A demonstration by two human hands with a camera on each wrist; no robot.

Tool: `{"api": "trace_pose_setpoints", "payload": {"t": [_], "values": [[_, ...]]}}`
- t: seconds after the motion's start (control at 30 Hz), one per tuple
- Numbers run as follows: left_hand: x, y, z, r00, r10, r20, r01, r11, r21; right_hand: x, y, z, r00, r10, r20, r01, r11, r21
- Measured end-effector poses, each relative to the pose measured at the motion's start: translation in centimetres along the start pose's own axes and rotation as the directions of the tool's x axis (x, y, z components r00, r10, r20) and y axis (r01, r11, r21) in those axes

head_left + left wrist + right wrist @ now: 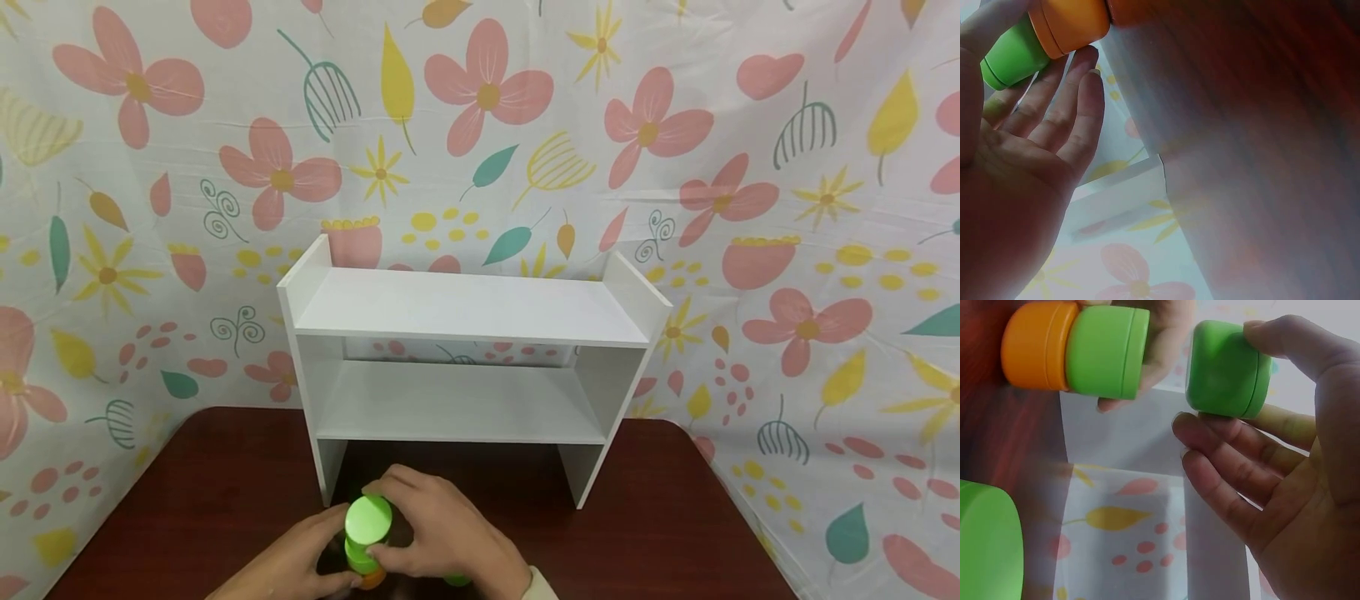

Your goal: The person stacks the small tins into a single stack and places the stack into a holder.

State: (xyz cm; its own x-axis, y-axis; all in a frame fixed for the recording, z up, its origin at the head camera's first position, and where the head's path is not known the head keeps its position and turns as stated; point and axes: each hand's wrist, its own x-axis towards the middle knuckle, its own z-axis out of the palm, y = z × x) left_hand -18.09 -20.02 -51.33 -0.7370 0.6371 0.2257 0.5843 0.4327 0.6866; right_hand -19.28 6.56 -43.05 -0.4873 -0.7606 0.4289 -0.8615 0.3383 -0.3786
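My right hand (442, 525) holds a small green lidded jar (1222, 369) by its sides, thumb on one side and fingers on the other. Below it, with a gap between, another green jar (1100, 353) stands on an orange jar (1032, 347), which sits on the dark table. Thumb and fingers of my left hand (303, 558) are around this stack, near where the two jars meet. In the left wrist view, fingertips (1090, 81) lie along the orange jar. The head view shows the held jar's flat bright green top.
A further green jar (988, 544) stands on the table beside the stack, mostly hidden by my right hand in the head view. Behind my hands is a white two-tier shelf (465, 400) on the dark red table (675, 517). Flower-patterned cloth (750, 208) hangs behind.
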Motion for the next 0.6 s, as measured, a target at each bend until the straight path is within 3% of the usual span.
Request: {"api": "trace_pose_setpoints", "payload": {"t": [0.6], "values": [[-0.1, 0.0, 0.1, 0.999, -0.019, -0.028, 0.02, 0.999, 0.029, 0.1, 0.4, 1.1, 0.999, 0.015, 0.031, -0.015, 1.0, 0.008]]}}
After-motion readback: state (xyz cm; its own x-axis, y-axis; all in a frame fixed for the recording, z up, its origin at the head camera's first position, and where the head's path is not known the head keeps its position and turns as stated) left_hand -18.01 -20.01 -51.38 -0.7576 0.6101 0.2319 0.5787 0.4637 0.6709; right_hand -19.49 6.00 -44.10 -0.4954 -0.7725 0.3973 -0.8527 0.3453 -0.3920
